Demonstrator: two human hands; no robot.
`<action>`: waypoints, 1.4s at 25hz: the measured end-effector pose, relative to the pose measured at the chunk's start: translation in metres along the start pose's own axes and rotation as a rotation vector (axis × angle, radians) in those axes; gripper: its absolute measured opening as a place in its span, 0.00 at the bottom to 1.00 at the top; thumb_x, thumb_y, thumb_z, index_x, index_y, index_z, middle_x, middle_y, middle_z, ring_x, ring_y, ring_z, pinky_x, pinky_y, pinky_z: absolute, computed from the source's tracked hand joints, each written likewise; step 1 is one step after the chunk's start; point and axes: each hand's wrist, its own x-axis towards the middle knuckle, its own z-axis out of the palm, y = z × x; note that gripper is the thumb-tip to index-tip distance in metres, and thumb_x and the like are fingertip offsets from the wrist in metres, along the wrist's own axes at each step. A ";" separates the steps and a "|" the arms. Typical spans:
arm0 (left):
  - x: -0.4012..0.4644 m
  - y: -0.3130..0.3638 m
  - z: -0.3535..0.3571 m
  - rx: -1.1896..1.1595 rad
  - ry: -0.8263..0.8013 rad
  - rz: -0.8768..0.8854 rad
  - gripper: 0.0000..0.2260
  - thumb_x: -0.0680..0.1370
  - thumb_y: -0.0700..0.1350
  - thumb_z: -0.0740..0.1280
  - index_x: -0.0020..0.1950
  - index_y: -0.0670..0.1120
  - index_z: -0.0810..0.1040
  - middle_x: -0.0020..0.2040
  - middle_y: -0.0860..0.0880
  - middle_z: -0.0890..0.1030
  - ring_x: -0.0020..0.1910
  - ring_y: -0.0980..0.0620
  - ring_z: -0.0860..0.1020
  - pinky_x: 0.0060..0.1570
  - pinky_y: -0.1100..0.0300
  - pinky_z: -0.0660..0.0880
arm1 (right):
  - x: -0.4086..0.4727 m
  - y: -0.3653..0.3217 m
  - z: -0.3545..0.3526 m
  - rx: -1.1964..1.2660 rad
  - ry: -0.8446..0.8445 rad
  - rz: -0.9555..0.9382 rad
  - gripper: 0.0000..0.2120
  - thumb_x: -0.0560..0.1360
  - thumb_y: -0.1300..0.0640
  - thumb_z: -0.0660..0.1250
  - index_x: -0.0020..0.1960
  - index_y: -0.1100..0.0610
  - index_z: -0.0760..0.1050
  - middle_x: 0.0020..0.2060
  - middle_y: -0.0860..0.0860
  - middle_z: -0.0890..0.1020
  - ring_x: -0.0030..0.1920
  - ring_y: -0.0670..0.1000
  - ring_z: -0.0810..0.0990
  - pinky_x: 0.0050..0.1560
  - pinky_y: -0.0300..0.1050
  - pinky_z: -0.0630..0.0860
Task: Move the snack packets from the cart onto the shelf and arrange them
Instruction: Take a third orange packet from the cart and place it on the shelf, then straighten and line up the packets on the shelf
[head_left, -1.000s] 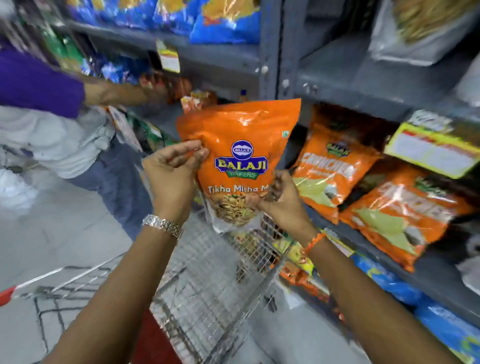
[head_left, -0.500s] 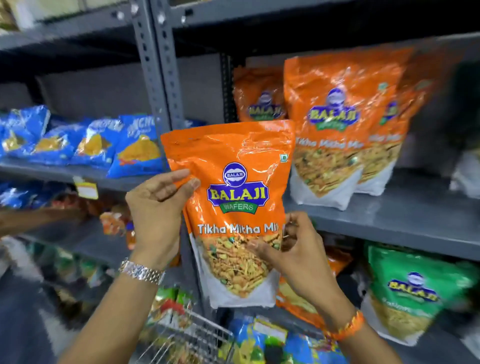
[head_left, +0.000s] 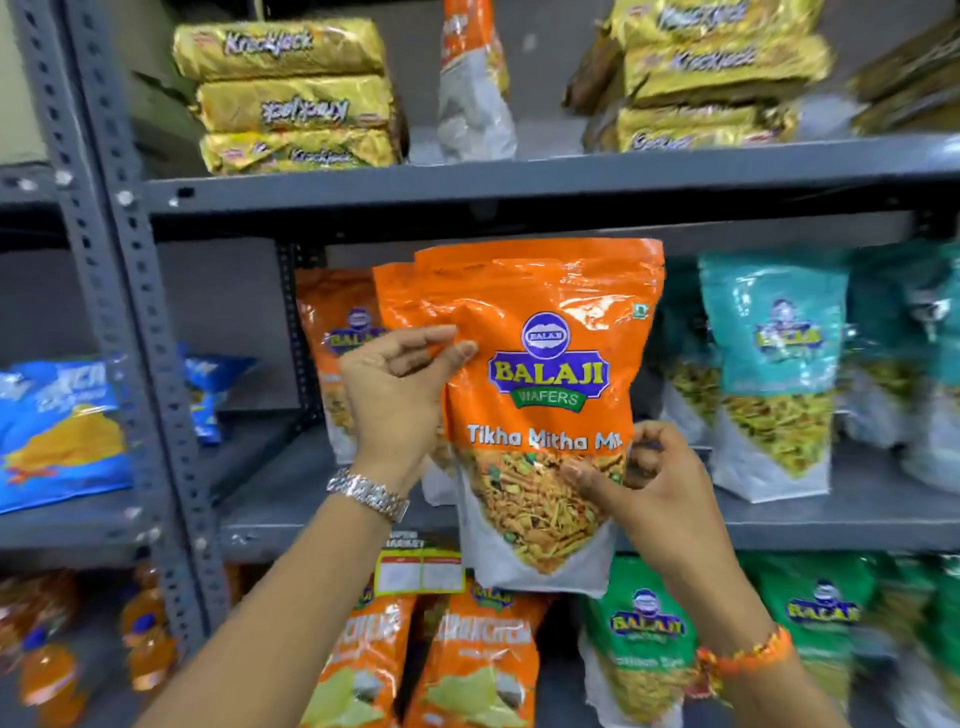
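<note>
I hold an orange Balaji Tikha Mitha Mix packet upright in front of the middle grey shelf. My left hand pinches its left edge; my right hand grips its lower right side. The packet's bottom hangs below the shelf's front lip. Behind it stand matching orange packets on the shelf. The cart is out of view.
Teal Balaji packets stand to the right on the same shelf. Gold Krackjack stacks fill the shelf above. Green packets and orange packets sit below. Blue packets lie beyond the grey upright post at left.
The view has swung up from the cart to the shelves. Both hands have carried the orange packet up and forward to the middle shelf, in front of the matching orange packets.
</note>
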 end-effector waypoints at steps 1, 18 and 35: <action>0.004 -0.002 0.015 0.007 -0.021 0.004 0.10 0.66 0.38 0.80 0.39 0.51 0.86 0.41 0.45 0.87 0.42 0.47 0.85 0.42 0.52 0.83 | 0.008 0.002 -0.010 -0.007 0.023 0.001 0.33 0.54 0.40 0.79 0.51 0.52 0.71 0.43 0.49 0.87 0.43 0.47 0.87 0.45 0.54 0.84; 0.039 -0.052 0.127 0.255 -0.040 -0.235 0.06 0.75 0.39 0.74 0.48 0.49 0.87 0.49 0.49 0.87 0.49 0.50 0.85 0.49 0.47 0.84 | 0.108 0.060 -0.060 -0.106 0.119 0.067 0.28 0.67 0.48 0.79 0.57 0.53 0.65 0.53 0.53 0.81 0.55 0.54 0.81 0.54 0.60 0.80; 0.035 -0.044 0.043 0.232 0.052 -0.090 0.13 0.73 0.30 0.72 0.54 0.43 0.85 0.49 0.47 0.87 0.48 0.51 0.86 0.48 0.56 0.84 | 0.087 0.062 -0.044 -0.462 0.269 -0.095 0.35 0.73 0.53 0.73 0.73 0.62 0.62 0.65 0.60 0.74 0.66 0.61 0.73 0.62 0.54 0.72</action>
